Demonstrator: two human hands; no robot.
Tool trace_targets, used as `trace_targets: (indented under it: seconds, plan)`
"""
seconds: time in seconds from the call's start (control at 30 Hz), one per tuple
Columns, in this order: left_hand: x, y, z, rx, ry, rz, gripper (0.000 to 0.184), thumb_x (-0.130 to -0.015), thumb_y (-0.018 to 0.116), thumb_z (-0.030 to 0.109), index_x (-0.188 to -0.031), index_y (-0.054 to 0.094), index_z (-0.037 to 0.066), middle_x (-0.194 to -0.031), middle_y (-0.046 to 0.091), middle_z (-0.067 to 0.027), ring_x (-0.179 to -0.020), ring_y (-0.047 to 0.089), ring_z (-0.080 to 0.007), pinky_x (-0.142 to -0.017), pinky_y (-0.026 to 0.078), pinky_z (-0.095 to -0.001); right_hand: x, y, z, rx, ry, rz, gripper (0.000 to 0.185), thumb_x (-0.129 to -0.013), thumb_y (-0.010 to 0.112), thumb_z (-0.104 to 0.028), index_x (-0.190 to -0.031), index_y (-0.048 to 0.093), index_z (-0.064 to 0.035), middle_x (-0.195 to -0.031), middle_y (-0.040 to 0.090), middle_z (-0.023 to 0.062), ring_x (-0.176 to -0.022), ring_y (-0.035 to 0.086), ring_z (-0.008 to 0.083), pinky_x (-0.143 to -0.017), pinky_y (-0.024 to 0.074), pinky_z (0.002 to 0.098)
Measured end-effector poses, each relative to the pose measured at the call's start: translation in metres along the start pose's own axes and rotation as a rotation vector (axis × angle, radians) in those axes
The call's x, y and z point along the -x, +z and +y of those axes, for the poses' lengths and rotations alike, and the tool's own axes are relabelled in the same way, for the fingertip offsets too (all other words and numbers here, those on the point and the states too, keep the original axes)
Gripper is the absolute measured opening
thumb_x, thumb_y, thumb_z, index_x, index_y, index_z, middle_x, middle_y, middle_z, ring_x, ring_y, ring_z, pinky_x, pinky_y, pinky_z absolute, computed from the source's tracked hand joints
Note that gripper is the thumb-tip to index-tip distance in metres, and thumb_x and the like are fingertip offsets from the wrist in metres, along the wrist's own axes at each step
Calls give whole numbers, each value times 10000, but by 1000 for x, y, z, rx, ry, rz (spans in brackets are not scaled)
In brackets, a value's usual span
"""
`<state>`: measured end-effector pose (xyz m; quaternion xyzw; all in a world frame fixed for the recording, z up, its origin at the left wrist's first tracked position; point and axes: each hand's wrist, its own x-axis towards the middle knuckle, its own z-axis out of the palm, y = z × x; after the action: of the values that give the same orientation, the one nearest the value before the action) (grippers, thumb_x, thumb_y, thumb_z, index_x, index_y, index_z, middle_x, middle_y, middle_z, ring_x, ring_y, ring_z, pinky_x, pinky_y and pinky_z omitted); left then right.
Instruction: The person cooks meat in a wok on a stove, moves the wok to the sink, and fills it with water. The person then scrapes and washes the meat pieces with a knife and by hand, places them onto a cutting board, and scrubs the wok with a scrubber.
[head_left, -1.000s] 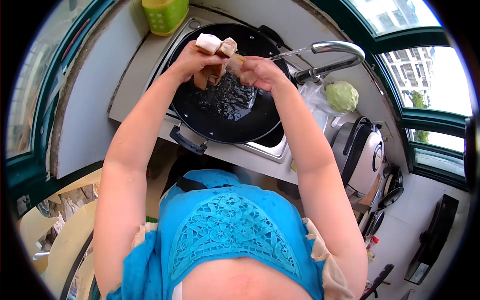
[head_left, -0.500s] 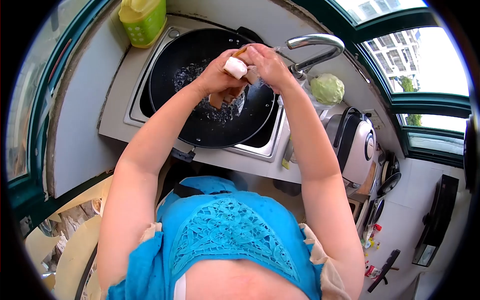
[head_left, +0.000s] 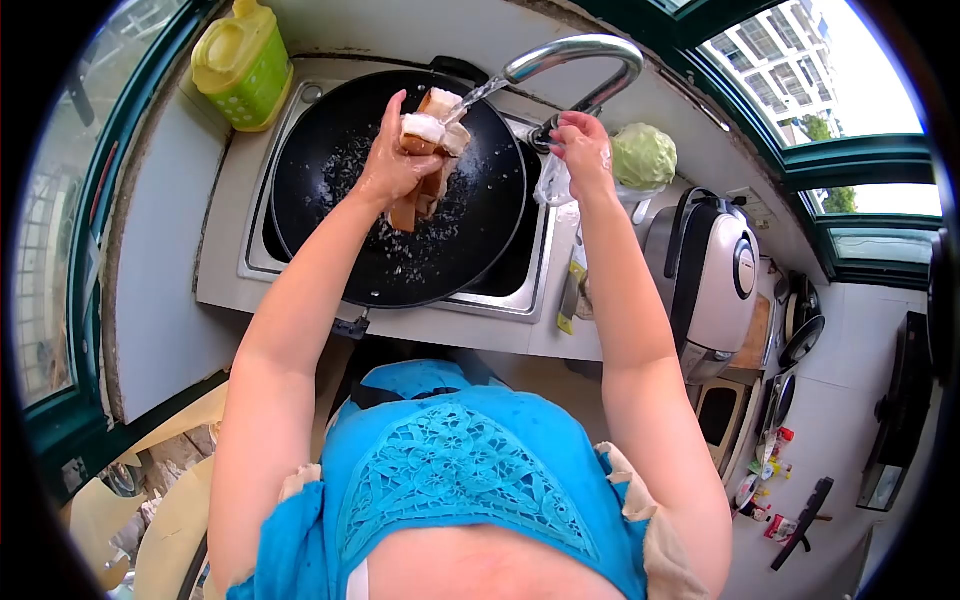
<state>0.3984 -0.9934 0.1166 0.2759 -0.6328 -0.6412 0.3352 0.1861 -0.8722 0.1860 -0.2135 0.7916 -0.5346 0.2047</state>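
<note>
My left hand (head_left: 395, 165) is closed around several pieces of pork belly (head_left: 432, 180), white on one side and brown on the other. They are over a large black wok (head_left: 330, 240) standing across the sink (head_left: 253, 255). Water from the curved metal tap (head_left: 590, 48) runs onto the pork belly. My right hand (head_left: 583, 155) is at the base of the tap, fingers curled at its handle, which they largely hide. Beside that hand lie a clear plastic bag (head_left: 556, 186) and a pale green cabbage (head_left: 643, 158).
A green and yellow container (head_left: 240, 65) stands at the sink's back left corner. A rice cooker (head_left: 715, 270) sits to the right on the counter. Near the front edge is a knife-like item (head_left: 572, 295) with yellow-green on it. Windows (head_left: 800, 70) line the right side.
My right hand has left the pork belly and moved right to the tap. My left hand now holds the pieces alone, raised under the stream. The view has shifted slightly.
</note>
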Motion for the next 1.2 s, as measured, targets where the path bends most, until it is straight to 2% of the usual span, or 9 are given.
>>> trace_targets:
  seconds: [0.03, 0.2, 0.33, 0.47, 0.63, 0.8, 1.0, 1.07, 1.2]
  plan:
    - [-4, -5, -15, -22, 71, -63, 791, -623, 730, 35, -1319, 354, 62, -1151, 521, -95, -1039, 525, -205, -909, 428, -318, -17, -9, 11, -71, -1, 87, 344, -749, 562, -107, -1079, 563, -12, -970, 608, 87, -824, 582, 177, -692, 497, 288]
    - [11, -19, -4, 71, 109, -186, 634, -626, 704, -17, -1209, 472, 77, -1075, 566, -31, -1009, 536, -146, -905, 427, -293, -84, -28, 41, 214, -42, 477, 465, -736, 532, -127, -1184, 489, -14, -1103, 555, 146, -992, 533, 262, -854, 431, 361]
    - [16, -22, 8, 8, 122, -214, 683, -660, 682, -34, -1274, 404, 76, -1150, 530, -31, -1070, 510, -155, -948, 400, -315, -116, -40, 58, 196, 85, 110, 659, -731, 505, -105, -1362, 327, -46, -1269, 489, 161, -1129, 485, 259, -905, 400, 332]
    - [22, -17, 17, 265, -14, -19, 646, -656, 707, -25, -1228, 432, 92, -1085, 551, -27, -1003, 535, -145, -889, 444, -306, -128, -52, 66, -11, -11, -45, 681, -717, 521, -77, -1370, 329, -55, -1270, 496, 115, -1054, 506, 221, -904, 388, 319]
    - [18, -35, 29, 350, 79, 152, 608, -688, 710, -38, -1213, 431, 87, -1085, 555, -30, -1002, 544, -156, -917, 419, -328, -47, -48, 27, 97, 36, 32, 592, -720, 543, -120, -1294, 432, -27, -1165, 547, 142, -1089, 505, 239, -892, 411, 317]
    - [8, -59, 64, 251, 191, 235, 415, -712, 697, -32, -1080, 533, 69, -1017, 590, -32, -949, 572, -155, -866, 453, -305, 25, -26, 55, 90, -213, -211, 504, -727, 551, -143, -1214, 498, -21, -1128, 553, 173, -1077, 507, 270, -909, 408, 347]
    - [-4, -78, 102, 284, 298, 222, 358, -720, 713, 1, -1051, 591, 66, -1022, 605, -52, -953, 582, -181, -880, 459, -322, 106, -42, -57, 212, -644, -242, 364, -788, 585, -154, -1129, 546, -32, -1161, 542, 138, -1088, 505, 278, -889, 428, 340]
    - [-3, -77, 112, 334, 324, 194, 302, -729, 693, -19, -1007, 601, 52, -989, 613, -44, -915, 593, -165, -843, 474, -301, 133, -44, -98, 107, -798, -225, 304, -832, 564, -147, -1116, 554, -36, -1136, 568, 104, -1072, 527, 219, -868, 438, 288]
    - [-1, -86, 115, 367, 361, 128, 267, -739, 677, -33, -984, 603, 40, -966, 616, -43, -890, 599, -153, -821, 484, -286, 168, -33, -142, -174, -895, -487, 317, -912, 477, -145, -1187, 522, 6, -1229, 520, 150, -1167, 492, 211, -983, 368, 323]
